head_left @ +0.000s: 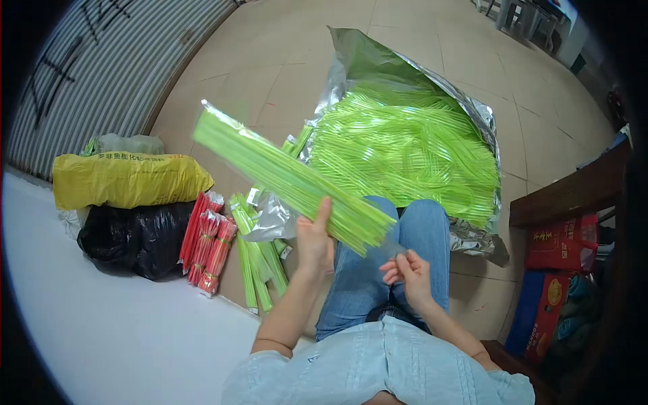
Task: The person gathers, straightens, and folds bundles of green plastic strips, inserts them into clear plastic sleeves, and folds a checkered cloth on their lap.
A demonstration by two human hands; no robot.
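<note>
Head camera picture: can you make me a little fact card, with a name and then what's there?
Left grip: around a long bright-green bundle of thin strips in clear plastic
Right grip: pinching see-through plastic film at its lower end
Big pile: loose shiny green strips on crinkly silver foil wrapping
Red things: plastic-wrapped red bundles, beside a shiny black plastic bag
Yellow thing: printed yellow plastic bag

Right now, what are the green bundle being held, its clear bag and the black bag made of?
The green bundle looks like plastic strips, maybe glossy: they're straight and brightly coloured. Its clear bag is probably shiny plastic film: it glints and green shows through. The black bag seems thin plastic too, shiny and crinkled.
</note>
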